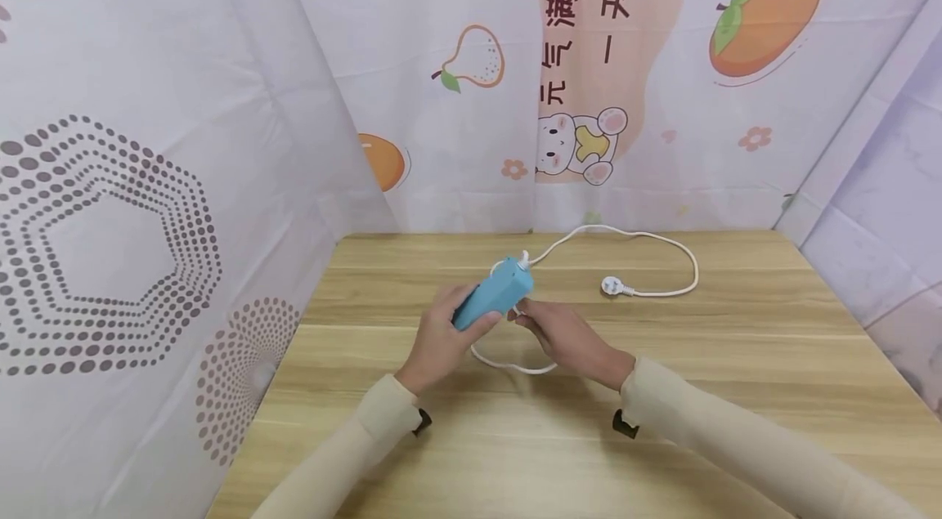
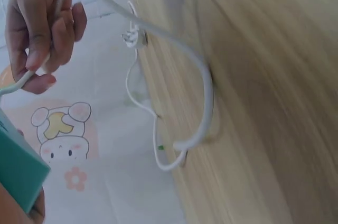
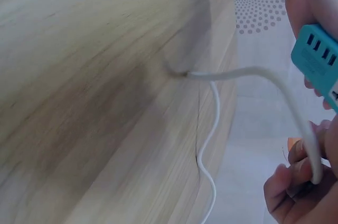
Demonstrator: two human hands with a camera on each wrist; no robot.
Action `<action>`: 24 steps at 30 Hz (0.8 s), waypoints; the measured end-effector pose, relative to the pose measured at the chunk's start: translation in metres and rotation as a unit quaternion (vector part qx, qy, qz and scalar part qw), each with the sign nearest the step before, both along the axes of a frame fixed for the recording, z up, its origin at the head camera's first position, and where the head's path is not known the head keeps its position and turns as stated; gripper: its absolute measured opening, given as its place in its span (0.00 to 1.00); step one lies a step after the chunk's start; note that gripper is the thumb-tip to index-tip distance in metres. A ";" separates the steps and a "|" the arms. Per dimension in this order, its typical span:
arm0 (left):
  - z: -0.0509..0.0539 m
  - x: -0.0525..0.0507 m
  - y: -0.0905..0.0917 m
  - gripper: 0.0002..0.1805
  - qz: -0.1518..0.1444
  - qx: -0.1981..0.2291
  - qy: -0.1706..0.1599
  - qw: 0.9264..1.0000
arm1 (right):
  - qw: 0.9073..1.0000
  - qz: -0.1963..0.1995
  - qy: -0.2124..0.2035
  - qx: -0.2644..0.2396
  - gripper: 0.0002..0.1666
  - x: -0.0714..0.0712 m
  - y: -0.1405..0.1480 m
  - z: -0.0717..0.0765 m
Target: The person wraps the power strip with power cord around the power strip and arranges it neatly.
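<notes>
A blue power strip [image 1: 495, 294] is gripped in the left hand [image 1: 436, 339], tilted above the table; the right wrist view shows several slots on the strip [image 3: 317, 57]. Just right of it, the right hand [image 1: 570, 339] pinches the white cable close to the strip. In the left wrist view the cable [image 2: 203, 84] runs through the fingers of the right hand [image 2: 42, 28] and loops down to the table. The cable leaves the strip's far end at a white collar.
On the wooden table [image 1: 773, 355], the cable's far part curves right and ends in a white plug [image 1: 612, 286]. Behind stands a printed curtain [image 1: 441, 135], with another patterned curtain [image 1: 147, 176] on the left.
</notes>
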State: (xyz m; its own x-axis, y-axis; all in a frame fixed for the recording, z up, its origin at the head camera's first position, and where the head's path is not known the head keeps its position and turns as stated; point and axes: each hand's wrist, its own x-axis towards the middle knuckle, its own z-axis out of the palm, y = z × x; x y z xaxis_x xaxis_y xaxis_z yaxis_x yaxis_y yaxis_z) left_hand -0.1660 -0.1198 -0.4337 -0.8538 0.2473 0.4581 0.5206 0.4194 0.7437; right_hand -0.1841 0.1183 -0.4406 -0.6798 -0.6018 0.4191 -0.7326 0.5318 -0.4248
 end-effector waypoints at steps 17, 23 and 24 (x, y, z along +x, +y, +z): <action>-0.010 -0.020 -0.015 0.30 0.114 -0.268 0.160 0.943 | 0.990 0.040 0.110 0.084 0.04 0.011 0.005 -0.001; -0.008 -0.022 -0.024 0.30 0.050 -0.334 0.164 0.927 | 0.973 0.088 0.184 0.110 0.04 0.009 0.009 -0.002; -0.006 -0.022 -0.025 0.30 0.036 -0.343 0.161 0.925 | 0.970 0.100 0.191 0.113 0.05 0.007 0.010 -0.001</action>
State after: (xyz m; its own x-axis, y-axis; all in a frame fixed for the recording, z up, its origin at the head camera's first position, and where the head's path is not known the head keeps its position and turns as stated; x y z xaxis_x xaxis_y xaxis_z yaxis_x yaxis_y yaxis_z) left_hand -0.1884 -0.1445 -0.4397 -0.7263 0.5221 0.4471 0.6213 0.7769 0.1021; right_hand -0.1767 0.1284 -0.4419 -0.3607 -0.8116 0.4597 -0.9121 0.4100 0.0082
